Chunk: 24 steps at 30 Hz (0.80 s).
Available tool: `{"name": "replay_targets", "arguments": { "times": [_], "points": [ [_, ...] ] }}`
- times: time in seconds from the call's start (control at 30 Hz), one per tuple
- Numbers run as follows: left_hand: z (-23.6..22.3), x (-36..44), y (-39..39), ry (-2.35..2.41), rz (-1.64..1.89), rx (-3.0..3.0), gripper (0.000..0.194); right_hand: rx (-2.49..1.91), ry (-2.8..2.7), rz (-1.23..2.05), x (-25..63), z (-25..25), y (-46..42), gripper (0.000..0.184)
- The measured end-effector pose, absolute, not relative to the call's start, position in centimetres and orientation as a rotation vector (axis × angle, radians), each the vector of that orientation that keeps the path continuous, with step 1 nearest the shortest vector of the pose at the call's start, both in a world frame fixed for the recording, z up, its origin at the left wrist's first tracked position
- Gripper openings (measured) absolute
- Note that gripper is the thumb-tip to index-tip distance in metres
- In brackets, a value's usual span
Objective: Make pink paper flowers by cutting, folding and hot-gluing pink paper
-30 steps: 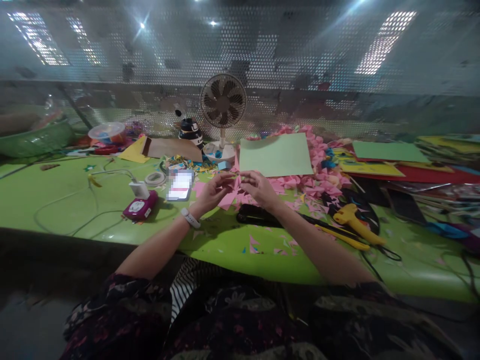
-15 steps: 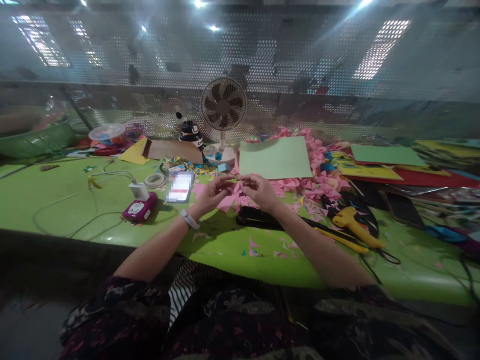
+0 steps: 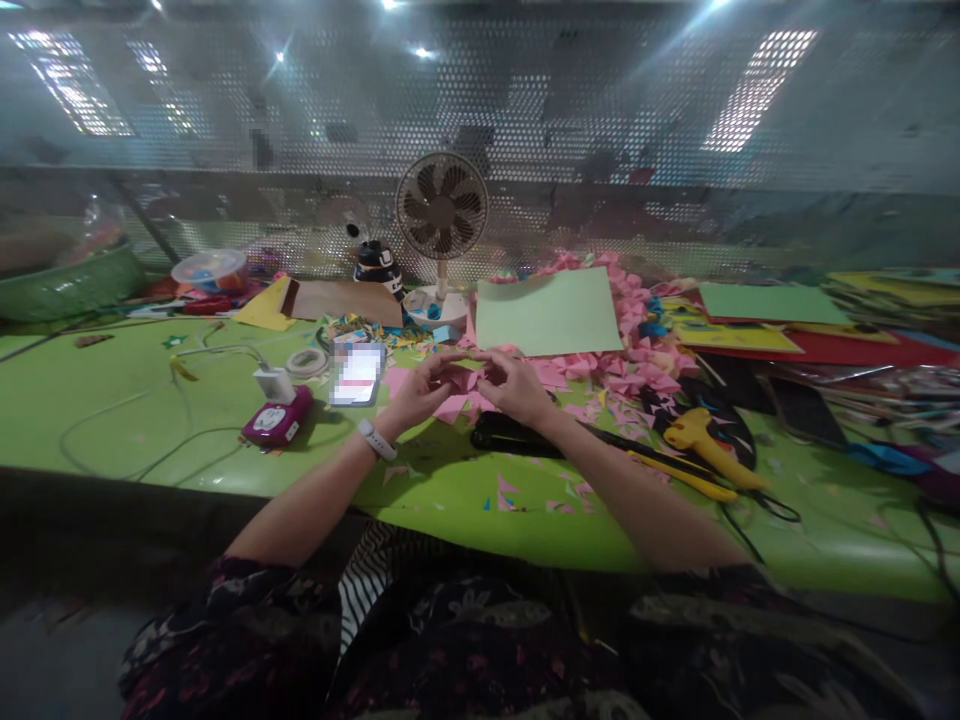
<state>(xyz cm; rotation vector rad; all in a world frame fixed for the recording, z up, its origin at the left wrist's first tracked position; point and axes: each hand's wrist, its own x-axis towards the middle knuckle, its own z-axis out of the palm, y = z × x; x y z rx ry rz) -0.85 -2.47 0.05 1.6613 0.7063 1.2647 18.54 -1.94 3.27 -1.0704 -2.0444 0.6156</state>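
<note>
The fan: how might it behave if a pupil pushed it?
Pushed high, the fan would probably tip, since its wide head sits on a thin stem. Pushed low, it may slide instead, as its base looks broad and flat.

view: head camera | from: wearer's head, above and behind left hand (image 3: 429, 388) and right hand (image 3: 516, 388) | facing: forward, down over them | range: near, forearms (image 3: 311, 500) included | depth: past hands to perforated screen (image 3: 592, 110)
</note>
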Motion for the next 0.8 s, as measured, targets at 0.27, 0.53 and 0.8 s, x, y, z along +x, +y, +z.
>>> {"name": "replay_targets", "arguments": {
  "times": [0.27,0.53,0.8],
  "points": [
    [-0.1,-1.1,-2.2,0.74,1.222,1.685,0.045,-1.04,-2.135,0.539,18.5,2.9,-1.6,0.04],
    [-0.1,-0.8,-2.5,0.713,1.208,1.627,0.043,-1.192,-2.193,0.265,18.0,3.0,-2.5,0.046],
    [-0.6,-0.4,-2.4,0.782,1.22,1.44,0.035,-1.131,-2.264,-0.206,17.7,2.0,-3.0,0.047]
  ]
}}
